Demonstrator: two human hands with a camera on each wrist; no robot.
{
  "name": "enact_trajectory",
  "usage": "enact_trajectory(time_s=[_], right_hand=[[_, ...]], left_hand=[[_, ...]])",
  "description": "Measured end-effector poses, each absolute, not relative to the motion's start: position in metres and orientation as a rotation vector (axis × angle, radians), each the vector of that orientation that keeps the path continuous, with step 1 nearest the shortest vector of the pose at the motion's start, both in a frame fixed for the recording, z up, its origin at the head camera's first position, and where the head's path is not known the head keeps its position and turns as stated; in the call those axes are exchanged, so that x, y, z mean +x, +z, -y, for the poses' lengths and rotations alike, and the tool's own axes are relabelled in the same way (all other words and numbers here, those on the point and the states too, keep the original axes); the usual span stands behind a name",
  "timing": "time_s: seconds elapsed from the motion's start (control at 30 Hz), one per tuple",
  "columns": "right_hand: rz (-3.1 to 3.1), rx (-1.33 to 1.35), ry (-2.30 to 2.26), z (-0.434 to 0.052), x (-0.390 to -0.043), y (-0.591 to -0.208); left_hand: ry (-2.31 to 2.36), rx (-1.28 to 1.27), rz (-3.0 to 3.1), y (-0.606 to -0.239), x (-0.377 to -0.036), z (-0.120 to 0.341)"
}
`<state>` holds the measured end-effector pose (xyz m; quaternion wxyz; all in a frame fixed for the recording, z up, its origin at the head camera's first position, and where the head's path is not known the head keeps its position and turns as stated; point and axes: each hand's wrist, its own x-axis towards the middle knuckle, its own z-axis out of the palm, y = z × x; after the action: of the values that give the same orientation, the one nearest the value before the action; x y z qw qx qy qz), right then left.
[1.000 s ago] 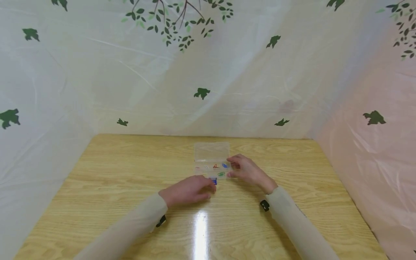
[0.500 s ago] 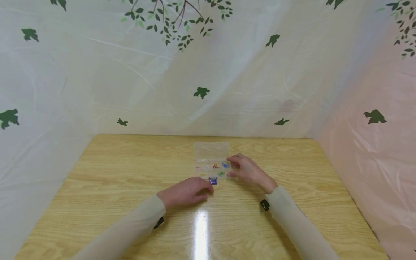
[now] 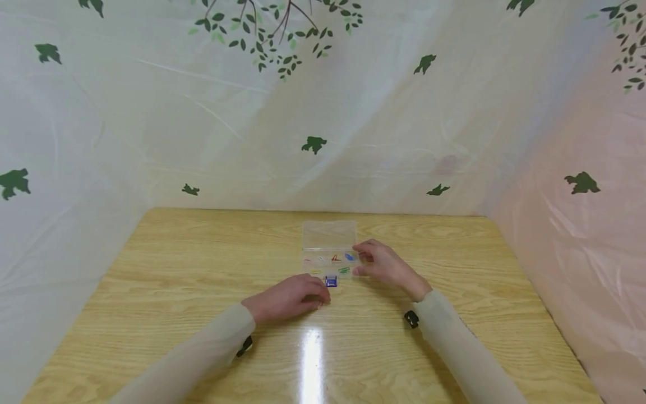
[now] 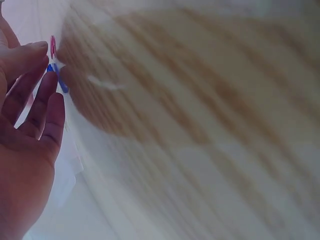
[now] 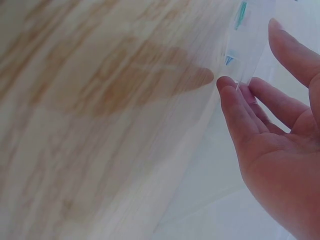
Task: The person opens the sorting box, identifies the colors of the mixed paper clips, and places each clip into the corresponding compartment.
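A clear compartment box (image 3: 329, 265) lies on the table with its lid (image 3: 329, 234) laid back. Colored paper clips sit inside, among them a red one (image 3: 335, 258), a green one (image 3: 344, 270) and a yellow one (image 3: 315, 272). A blue latch (image 3: 331, 281) marks the front edge. My right hand (image 3: 386, 265) is at the right end, fingertips and thumb spread against it. Just in front of the box hovers my left hand (image 3: 290, 297), fingers bent down. In the left wrist view, a pink clip (image 4: 52, 46) shows at its thumb tip; I cannot tell whether it is pinched.
The wooden table (image 3: 202, 252) has a bright reflection near its front middle. White sheeting (image 3: 227, 140) printed with leaves rises behind and on the left, pinkish sheeting (image 3: 580, 252) on the right.
My left hand has drawn back slightly to the left, uncovering the blue latch and the yellow clip; its fingers now bend further down. My right hand and the box have stayed put.
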<state>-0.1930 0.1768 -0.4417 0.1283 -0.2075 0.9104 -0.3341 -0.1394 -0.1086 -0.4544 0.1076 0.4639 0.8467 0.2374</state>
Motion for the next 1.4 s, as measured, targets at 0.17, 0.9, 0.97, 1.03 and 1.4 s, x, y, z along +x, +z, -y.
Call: enact_trajectory(time_s=[0.17,0.9,0.97,1.03,1.4], right_hand=[[-2.658,-0.622,-0.955,-0.176,-0.193,-0.441],[-2.651,-0.616,-0.967,-0.175,-0.194,-0.441],[-2.653,-0.624,-0.964,-0.175,-0.193,-0.440],[-2.652,-0.621,-0.969,-0.175,-0.193,-0.440],[-2.648,-0.602,-0.972,-0.174,-0.191,-0.438]], left_hand=[[0.660,1.366,-2.517,-0.454,-0.141,0.106],[0.715,1.291,-2.536,-0.452,-0.140,0.113],[0.770,1.272,-2.528,-0.451,-0.138,0.115],[0.826,1.247,-2.530,-0.449,-0.137,0.117],[1.025,1.055,-2.698,-0.439,-0.139,0.129]])
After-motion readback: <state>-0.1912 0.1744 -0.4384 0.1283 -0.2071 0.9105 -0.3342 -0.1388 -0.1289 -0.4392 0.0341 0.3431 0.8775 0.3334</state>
